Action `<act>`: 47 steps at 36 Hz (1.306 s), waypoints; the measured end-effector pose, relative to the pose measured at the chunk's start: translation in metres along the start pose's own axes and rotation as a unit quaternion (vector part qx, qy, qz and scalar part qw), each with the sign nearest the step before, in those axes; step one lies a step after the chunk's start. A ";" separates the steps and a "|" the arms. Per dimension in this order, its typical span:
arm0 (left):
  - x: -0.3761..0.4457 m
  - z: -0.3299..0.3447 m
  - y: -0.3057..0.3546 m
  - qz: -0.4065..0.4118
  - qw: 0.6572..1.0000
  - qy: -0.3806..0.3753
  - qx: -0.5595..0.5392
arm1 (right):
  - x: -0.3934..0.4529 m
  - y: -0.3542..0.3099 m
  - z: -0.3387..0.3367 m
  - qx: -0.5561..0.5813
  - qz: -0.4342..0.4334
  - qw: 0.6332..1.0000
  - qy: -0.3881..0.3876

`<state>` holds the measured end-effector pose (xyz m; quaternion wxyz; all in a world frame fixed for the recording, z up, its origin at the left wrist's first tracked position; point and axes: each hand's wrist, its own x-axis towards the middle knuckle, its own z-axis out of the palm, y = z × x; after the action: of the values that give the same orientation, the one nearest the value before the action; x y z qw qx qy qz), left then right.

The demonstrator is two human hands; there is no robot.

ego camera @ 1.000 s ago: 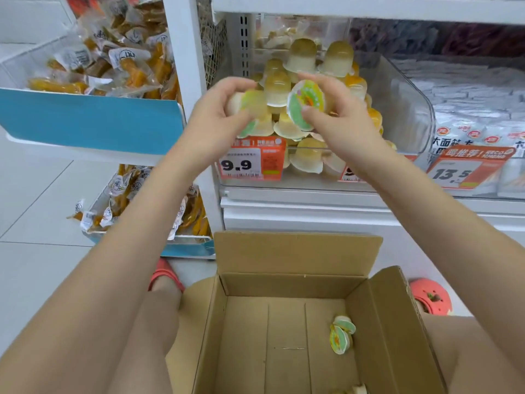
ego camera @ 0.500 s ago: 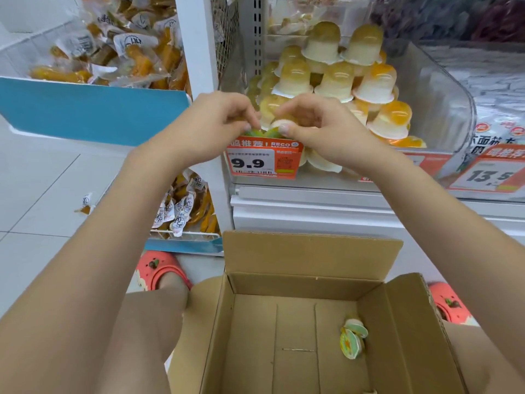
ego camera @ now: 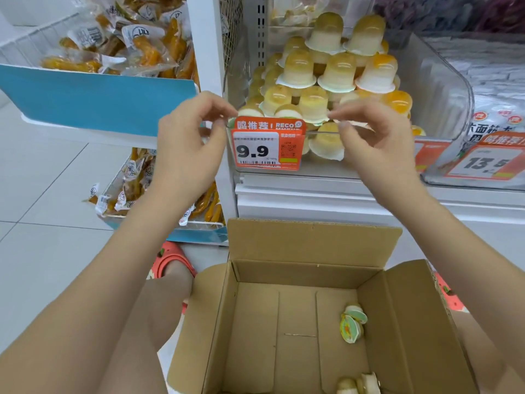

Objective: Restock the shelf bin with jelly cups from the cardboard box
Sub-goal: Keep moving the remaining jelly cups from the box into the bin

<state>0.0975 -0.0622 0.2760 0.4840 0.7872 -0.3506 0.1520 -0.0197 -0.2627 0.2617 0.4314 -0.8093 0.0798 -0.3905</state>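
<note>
Head view: both hands up at the front lip of the clear shelf bin (ego camera: 443, 89), palms facing each other, w/ the 9.9 price tag (ego camera: 265, 147) between them. Left hand (ego camera: 189, 143) has fingers loosely curled, thumb and forefinger tips near each other, nothing held. Right hand (ego camera: 375, 140) same pose, empty, fingertips just touching the bin's front edge. Stacked jelly cups (ego camera: 326, 78) sit just beyond and above both hands, piled domes-up inside the bin. Cardboard box (ego camera: 312, 280) is below the hands, flaps open, mostly bare; two loose cups (ego camera: 352, 325) lie under the right forearm, a couple more (ego camera: 359, 385) at the near edge.
</note>
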 end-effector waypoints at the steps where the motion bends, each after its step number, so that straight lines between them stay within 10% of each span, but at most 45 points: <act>1: -0.008 0.003 0.002 0.013 1.000 0.001 0.005 | -0.012 0.003 -0.004 -0.018 -0.013 0.999 0.028; 5: -0.054 0.033 0.001 0.053 0.995 -0.085 -0.004 | -0.073 0.034 -0.015 -0.063 -0.002 0.998 0.013; 9: -0.107 0.083 -0.013 0.059 0.954 -0.292 0.011 | -0.129 0.087 -0.028 -0.136 0.090 0.974 -0.159; 17: -0.219 0.198 -0.050 -0.115 0.816 -0.566 0.033 | -0.211 0.190 -0.035 -0.308 0.273 0.748 -0.521; 23: -0.308 0.270 -0.068 -0.190 0.677 -0.709 0.056 | -0.238 0.230 -0.017 -0.365 0.311 0.656 -0.582; 30: -0.363 0.300 -0.071 -0.162 0.592 -0.785 0.089 | -0.274 0.250 -0.002 -0.372 0.426 0.659 -0.496; 47: -0.366 0.301 -0.049 -0.201 0.582 -0.786 0.056 | -0.313 0.252 -0.005 -0.213 0.504 0.772 -0.322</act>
<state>-0.1576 -0.1615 -0.1145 -0.0077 0.6754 -0.4172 -0.6080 -0.1843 -0.2748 -0.1045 0.3831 -0.8026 0.4143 0.1934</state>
